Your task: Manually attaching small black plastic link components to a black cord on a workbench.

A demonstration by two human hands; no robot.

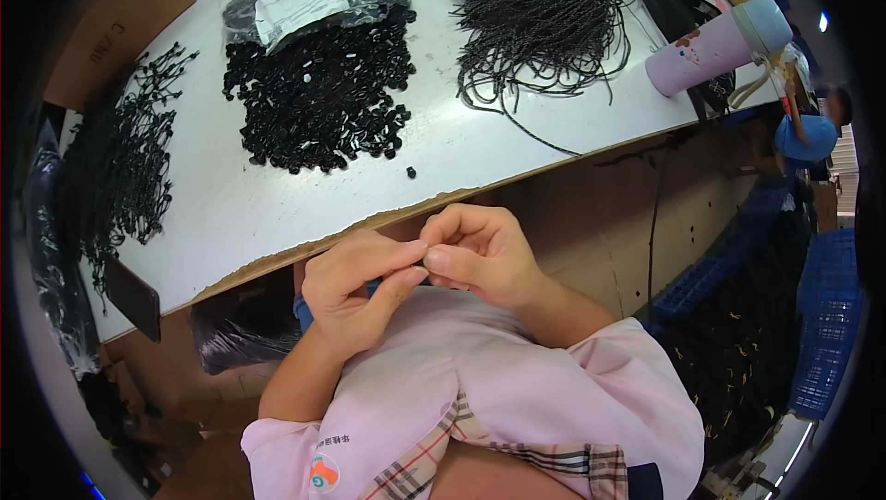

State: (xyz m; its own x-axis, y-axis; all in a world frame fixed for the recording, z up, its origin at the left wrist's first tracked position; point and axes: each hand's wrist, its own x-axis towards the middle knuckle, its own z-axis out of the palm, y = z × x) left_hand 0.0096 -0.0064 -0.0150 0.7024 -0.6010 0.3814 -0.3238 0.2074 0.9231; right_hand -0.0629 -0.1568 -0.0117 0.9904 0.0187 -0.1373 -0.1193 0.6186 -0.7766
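My left hand and my right hand meet just off the table's front edge, above my lap. Both are closed in a pinch, with thumbs and fingertips touching. Something tiny and dark shows between the fingertips, mostly hidden by them, and its kind cannot be made out. Beyond the hands lies a heap of small shiny black pieces, with one loose black piece nearer the edge. To its right spreads a bundle of black cords, one strand trailing toward the edge. Knotted black cord pieces are piled at the left.
A white table has a rough front edge. On it are a clear plastic bag with a paper label, a lilac tumbler and a dark phone-like slab. Blue crates stand right; a person is farther off.
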